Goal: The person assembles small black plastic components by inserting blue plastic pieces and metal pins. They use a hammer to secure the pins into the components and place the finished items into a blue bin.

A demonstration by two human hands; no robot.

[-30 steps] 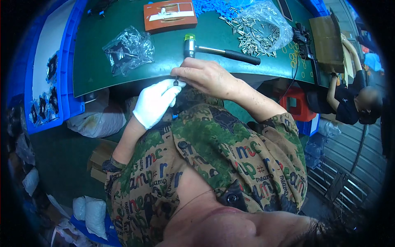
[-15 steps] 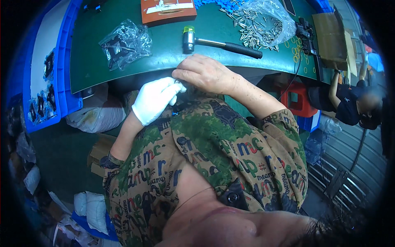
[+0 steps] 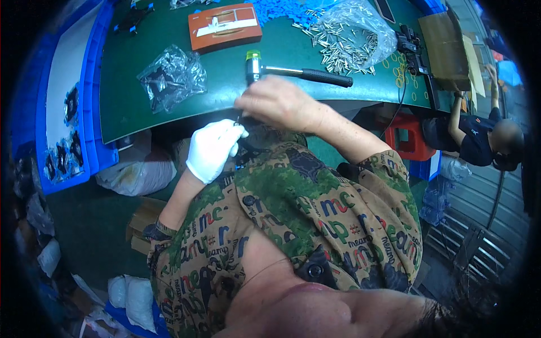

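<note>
My left hand (image 3: 213, 149), in a white glove, is closed in front of my belly on a black part (image 3: 249, 151), mostly hidden against the shirt, with a small blue bit. Just above it, at the table's edge, is my bare right hand (image 3: 277, 102), slightly blurred, with fingers pinched together. A thin dark piece (image 3: 238, 119) shows between the two hands; which hand holds it is unclear. Beyond the right hand a mallet (image 3: 327, 77) with a yellow-capped head and black grip lies on the green table (image 3: 225, 96).
A clear bag of black parts (image 3: 172, 79) lies left. Behind stand an orange-brown box (image 3: 222, 39), blue pieces (image 3: 276, 10) and a bag (image 3: 366, 34) spilling metal pins. Yellow rings (image 3: 401, 70) and a carton (image 3: 445, 50) are right, near another person (image 3: 476, 135). A blue tray (image 3: 84, 135) stands left.
My right hand has lifted slightly away from the left, opening a gap where a thin dark piece shows. The left hand is a little lower. The whole view has shifted slightly.
</note>
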